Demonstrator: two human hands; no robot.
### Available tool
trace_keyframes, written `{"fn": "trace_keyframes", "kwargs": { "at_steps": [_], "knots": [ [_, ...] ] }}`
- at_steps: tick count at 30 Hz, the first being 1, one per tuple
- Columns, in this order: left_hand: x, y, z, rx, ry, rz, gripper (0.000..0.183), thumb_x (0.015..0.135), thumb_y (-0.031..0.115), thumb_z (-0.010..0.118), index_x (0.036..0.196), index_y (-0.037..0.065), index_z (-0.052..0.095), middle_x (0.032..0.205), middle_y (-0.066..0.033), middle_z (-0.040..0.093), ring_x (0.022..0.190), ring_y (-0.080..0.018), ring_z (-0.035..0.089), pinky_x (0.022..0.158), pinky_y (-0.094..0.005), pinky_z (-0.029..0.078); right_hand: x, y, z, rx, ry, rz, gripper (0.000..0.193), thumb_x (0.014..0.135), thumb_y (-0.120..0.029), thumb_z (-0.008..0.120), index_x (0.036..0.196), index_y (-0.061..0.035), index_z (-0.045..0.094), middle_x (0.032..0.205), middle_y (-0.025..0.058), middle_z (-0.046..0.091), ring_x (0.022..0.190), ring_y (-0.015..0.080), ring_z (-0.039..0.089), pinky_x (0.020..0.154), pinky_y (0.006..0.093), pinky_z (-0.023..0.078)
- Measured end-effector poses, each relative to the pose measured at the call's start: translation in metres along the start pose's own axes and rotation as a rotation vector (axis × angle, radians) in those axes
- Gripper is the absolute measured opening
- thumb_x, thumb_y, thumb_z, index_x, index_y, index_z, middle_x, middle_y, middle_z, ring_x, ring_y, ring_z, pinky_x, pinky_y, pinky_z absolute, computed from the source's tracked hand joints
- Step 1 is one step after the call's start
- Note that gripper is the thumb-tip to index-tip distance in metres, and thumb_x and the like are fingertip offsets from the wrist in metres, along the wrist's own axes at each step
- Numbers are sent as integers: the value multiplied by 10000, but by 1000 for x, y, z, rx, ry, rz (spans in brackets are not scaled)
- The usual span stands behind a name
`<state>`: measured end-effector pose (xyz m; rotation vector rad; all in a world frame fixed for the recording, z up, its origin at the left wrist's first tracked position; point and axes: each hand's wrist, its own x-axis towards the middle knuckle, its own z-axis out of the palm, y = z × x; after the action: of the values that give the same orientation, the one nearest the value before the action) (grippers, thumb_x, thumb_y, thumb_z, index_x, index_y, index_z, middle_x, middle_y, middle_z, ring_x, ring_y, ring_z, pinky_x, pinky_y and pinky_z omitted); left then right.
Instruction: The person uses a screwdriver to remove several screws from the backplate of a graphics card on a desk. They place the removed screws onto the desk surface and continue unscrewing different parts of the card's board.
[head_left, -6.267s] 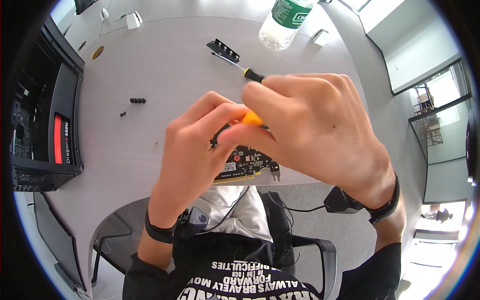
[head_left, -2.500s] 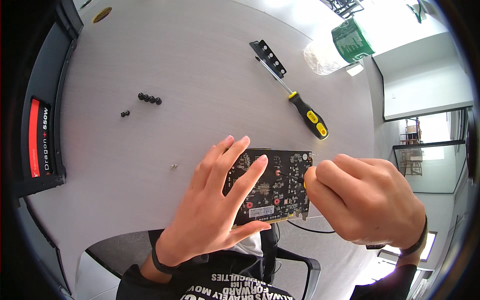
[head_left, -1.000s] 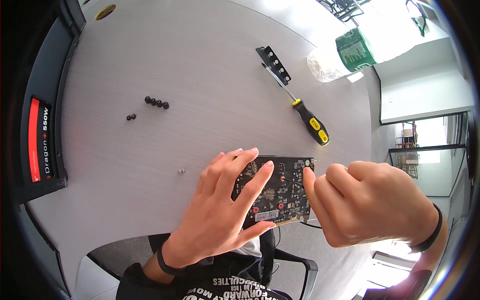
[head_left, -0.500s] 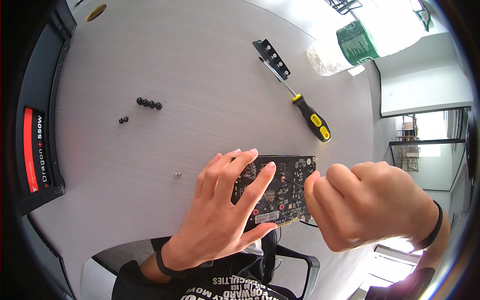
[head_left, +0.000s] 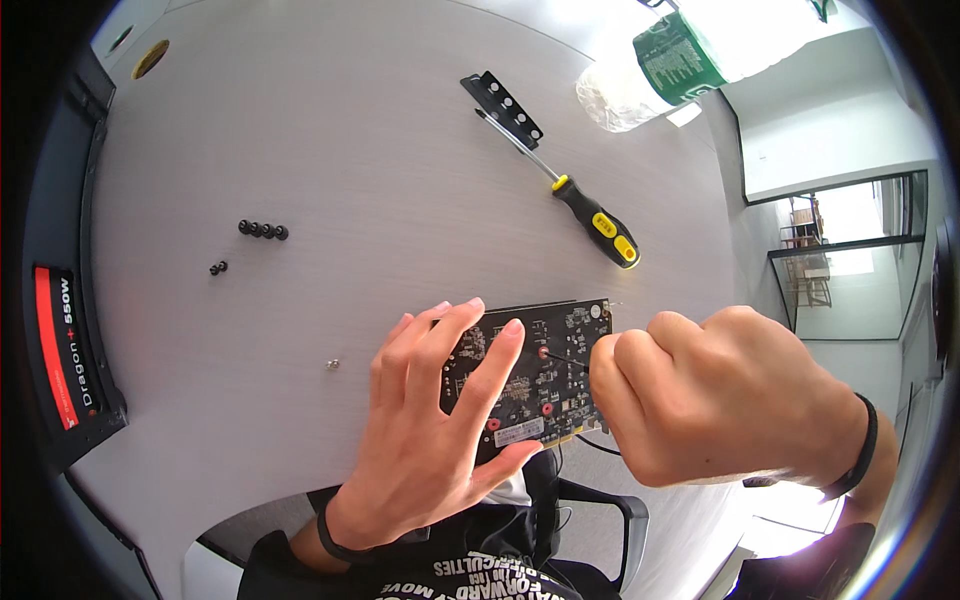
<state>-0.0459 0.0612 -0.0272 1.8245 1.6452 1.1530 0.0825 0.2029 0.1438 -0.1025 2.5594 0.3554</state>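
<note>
A black circuit board (head_left: 530, 368), looking like a computer expansion card, lies near the table's front edge. Across its left part, my left hand (head_left: 425, 425) rests with fingers spread, the thumb along the near edge. My right hand (head_left: 700, 400) is closed in a fist around a screwdriver (head_left: 570, 361); only its thin dark shaft shows, the handle hidden in my fingers. The shaft's tip touches a red-ringed screw spot (head_left: 544, 352) on the board. Two more red-ringed spots show nearer me.
A black-and-yellow screwdriver (head_left: 600, 225) lies beyond the board, its shaft over a black slotted bracket (head_left: 508, 115). Small black screws (head_left: 263, 230) and silver screws (head_left: 333, 365) sit on the left. A black case (head_left: 105, 290) stands at the left edge, a green-labelled bottle (head_left: 680, 60) far right.
The whole view has shifted and turned slightly, so most things sit farther left. Both hands keep their places on the board, and the screwdriver tip stays at the same red-ringed spot.
</note>
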Motion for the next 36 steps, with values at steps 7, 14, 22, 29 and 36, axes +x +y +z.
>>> {"fn": "trace_keyframes", "kwargs": {
  "at_steps": [7,14,22,29,36],
  "knots": [
    [-3,-6,7,35,27,37,887,822,442,815,1527,36,461,1547,-241,391,1384,-456,402,1153,-627,328,-1,-1,3,177,-8,139,154,659,-66,693,658,-39,541,556,46,513,459,212,590,408,342,439],
    [-2,-2,3,50,50,49,979,703,287,905,1535,51,445,1504,-238,413,1338,-440,447,1123,-593,382,6,3,-1,409,-102,287,216,833,-126,750,688,10,664,538,146,606,505,325,643,514,389,518],
    [-5,-3,9,51,83,62,953,741,301,889,1538,47,434,1516,-224,399,1365,-456,409,1143,-581,352,11,1,-6,575,-173,473,267,832,-117,732,634,47,662,546,203,583,558,397,637,584,447,533],
    [-8,-4,9,60,107,71,936,754,293,888,1534,45,433,1522,-216,401,1359,-461,413,1137,-566,361,16,-8,-13,613,-248,584,250,820,-133,709,644,43,682,609,217,634,583,399,657,598,452,544],
    [-9,-6,6,62,108,66,948,746,313,894,1531,46,436,1522,-204,408,1370,-432,417,1139,-542,371,22,-27,-19,326,-328,356,154,750,-131,736,778,0,660,708,127,698,656,302,712,596,384,556]
  ]
}}
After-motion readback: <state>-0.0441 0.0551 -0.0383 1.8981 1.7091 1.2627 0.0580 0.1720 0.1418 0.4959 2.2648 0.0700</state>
